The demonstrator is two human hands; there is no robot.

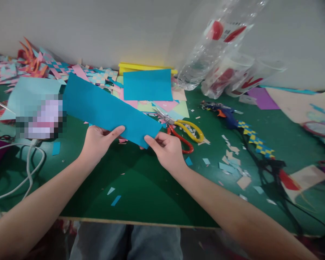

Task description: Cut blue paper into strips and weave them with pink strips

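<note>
Blue paper [108,108] slants above the desk [151,198], its lower edge pinched by my left hand [96,142] and right hand [170,150]; my left fingertips are probably underneath, though hidden. Uneven pulling could crease it, and its right end could snag on the scissors [169,120] beside it. I've most room between my wrists, toward the desk's near edge.

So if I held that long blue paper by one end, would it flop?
Maybe only a little: the long blue paper sticks out past the left hand, looking nearly flat. It seems thin, so it's probably light and could crease easily.
</note>
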